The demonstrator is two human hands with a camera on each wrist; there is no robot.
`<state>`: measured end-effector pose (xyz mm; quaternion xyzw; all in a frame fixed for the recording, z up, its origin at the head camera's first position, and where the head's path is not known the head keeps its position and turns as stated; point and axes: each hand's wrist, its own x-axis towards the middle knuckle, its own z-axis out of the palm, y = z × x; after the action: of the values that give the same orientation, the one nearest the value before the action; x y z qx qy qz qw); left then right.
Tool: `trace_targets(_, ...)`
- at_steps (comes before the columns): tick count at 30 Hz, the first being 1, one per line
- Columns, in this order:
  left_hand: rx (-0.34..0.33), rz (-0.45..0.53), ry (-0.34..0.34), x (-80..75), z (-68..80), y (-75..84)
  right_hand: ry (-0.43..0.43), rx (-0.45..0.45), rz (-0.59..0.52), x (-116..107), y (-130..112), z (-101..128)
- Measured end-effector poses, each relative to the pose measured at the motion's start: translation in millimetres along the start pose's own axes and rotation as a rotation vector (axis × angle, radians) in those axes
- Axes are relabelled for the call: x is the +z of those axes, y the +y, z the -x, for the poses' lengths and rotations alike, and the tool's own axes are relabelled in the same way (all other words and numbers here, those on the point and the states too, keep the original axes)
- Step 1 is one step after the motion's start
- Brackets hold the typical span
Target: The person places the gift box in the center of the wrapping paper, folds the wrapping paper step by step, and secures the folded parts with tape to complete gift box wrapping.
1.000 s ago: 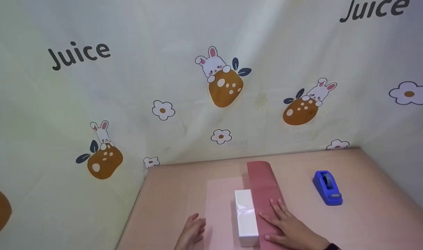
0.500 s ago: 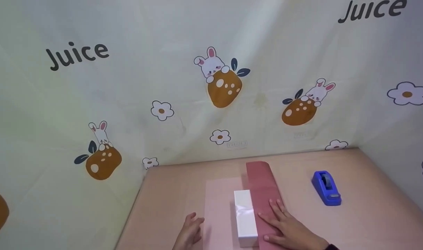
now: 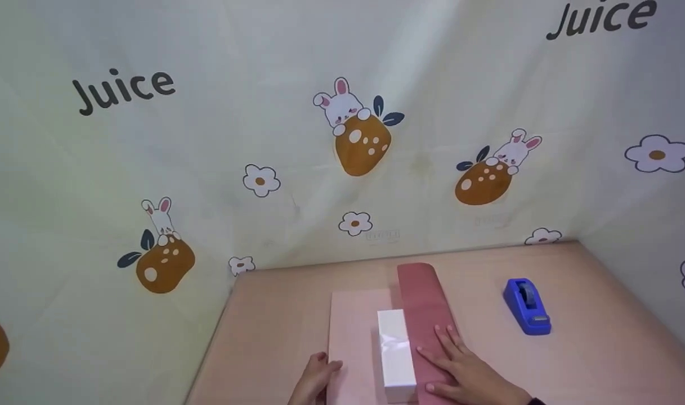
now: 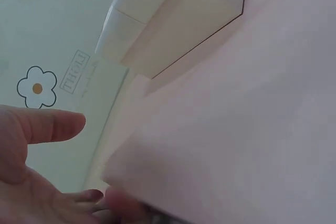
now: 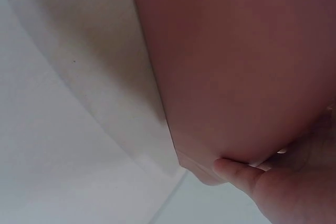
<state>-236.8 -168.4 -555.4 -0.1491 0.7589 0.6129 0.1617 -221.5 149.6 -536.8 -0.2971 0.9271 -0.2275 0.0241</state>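
Observation:
A sheet of paper lies on the table, its pale pink face (image 3: 350,332) up and its right part folded over, showing a dusky red face (image 3: 424,304). On the pink face sits a long white box (image 3: 395,351), with the folded red part against its right side. My right hand (image 3: 469,365) rests on the red fold with fingers spread; its thumb (image 5: 236,174) touches the paper in the right wrist view. At the sheet's left edge is my left hand (image 3: 313,379). In the left wrist view its fingertips (image 4: 123,203) are under the edge, while the thumb (image 4: 58,125) stands apart above.
A blue tape dispenser (image 3: 527,306) stands on the table to the right of the red fold. Behind and beside the table (image 3: 274,315) hangs a pale curtain (image 3: 252,112) printed with rabbits, flowers and the word Juice.
My left hand has come from just beside the sheet to its left edge, with fingers now under it and that edge slightly raised. The right hand stays on the red fold.

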Motion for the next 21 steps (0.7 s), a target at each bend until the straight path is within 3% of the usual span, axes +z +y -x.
trace_targets(4, 0.082, 0.007, -0.095, -2.1, 4.9, 0.8, -0.035, 0.024, -0.028, -1, -1, -1)
trace_targets(10, 0.269, -0.127, -0.152, 3.0, 20.7, 20.3, -0.043, 0.028, -0.022, -3, 0, -1)
trace_targets(16, 0.192, -0.204, -0.277, 15.0, 38.1, 37.0, -0.015, 0.003, 0.015, -2, 0, -1)
trace_targets(19, 0.203, -0.265, -0.251, 21.6, 45.0, 38.7, 0.0, -0.003, 0.025, -1, -1, -1)
trace_targets(21, 0.277, -0.315, -0.207, 25.3, 47.0, 39.2, -0.003, 0.002, 0.024, -1, -2, 0)
